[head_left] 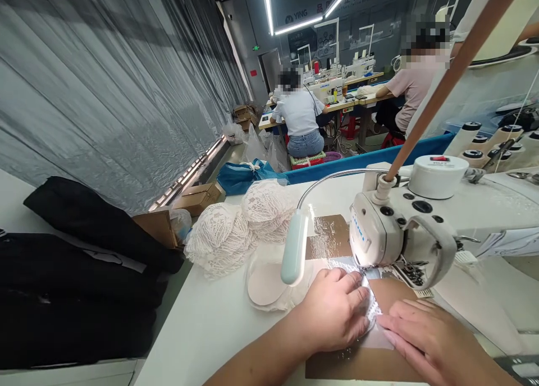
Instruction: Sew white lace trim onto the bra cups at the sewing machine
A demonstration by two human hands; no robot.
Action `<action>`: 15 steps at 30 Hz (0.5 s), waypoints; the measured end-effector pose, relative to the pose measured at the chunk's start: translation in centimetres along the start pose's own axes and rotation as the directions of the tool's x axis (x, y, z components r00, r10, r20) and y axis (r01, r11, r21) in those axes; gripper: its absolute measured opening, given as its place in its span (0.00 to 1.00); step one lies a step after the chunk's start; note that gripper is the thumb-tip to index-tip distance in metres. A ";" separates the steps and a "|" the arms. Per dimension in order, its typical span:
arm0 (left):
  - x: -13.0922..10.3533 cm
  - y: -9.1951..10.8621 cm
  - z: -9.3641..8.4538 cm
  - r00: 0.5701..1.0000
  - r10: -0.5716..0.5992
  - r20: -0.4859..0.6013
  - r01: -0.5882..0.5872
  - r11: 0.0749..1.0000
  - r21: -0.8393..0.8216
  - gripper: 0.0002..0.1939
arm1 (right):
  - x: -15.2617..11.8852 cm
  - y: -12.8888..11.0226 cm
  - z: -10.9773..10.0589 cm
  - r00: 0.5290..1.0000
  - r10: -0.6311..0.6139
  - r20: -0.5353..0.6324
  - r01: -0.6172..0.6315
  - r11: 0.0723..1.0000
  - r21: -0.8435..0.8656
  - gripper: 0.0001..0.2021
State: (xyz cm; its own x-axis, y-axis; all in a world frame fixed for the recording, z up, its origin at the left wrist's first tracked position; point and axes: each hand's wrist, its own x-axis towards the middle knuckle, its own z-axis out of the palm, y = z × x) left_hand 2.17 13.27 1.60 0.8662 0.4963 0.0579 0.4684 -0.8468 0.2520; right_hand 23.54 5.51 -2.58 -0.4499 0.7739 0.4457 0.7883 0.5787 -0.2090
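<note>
White lace piece [373, 304]: flat on the white tabletop [189, 335], right by the low front end of the white sewing machine [373, 229].
Bare left hand [337, 307]: on top of the lace, fingers bent, close together and pressing down.
Bare right hand [425, 332]: beside the lace, fingers long and close together, tips at its edge. I cannot tell if they pinch it.
Pale green lamp [293, 248] with a bendy silver neck: over the tabletop, left of the machine.
Round beige piece [265, 286]: near the left hand.
Two puffy cream lace heaps [269, 203]: side by side, behind the beige piece.
</note>
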 end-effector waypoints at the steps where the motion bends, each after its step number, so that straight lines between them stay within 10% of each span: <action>1: 0.0 0.0 0.0 1.000 -0.001 0.002 0.001 1.000 0.005 0.20 | 0.0 0.0 0.1 1.000 -0.019 0.016 0.019 1.000 -0.013 0.08; 15: 0.6 -1.0 -0.1 1.000 0.027 0.011 -0.028 0.997 0.072 0.23 | -0.4 0.0 0.7 0.993 0.049 0.105 -0.047 0.999 -0.015 0.07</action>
State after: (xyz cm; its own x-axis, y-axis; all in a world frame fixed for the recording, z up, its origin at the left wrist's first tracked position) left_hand 2.22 14.44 1.45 0.8805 0.4710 0.0541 0.4553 -0.8719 0.1805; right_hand 23.41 5.43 -3.38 -0.4527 0.8238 0.3413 0.8148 0.5376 -0.2171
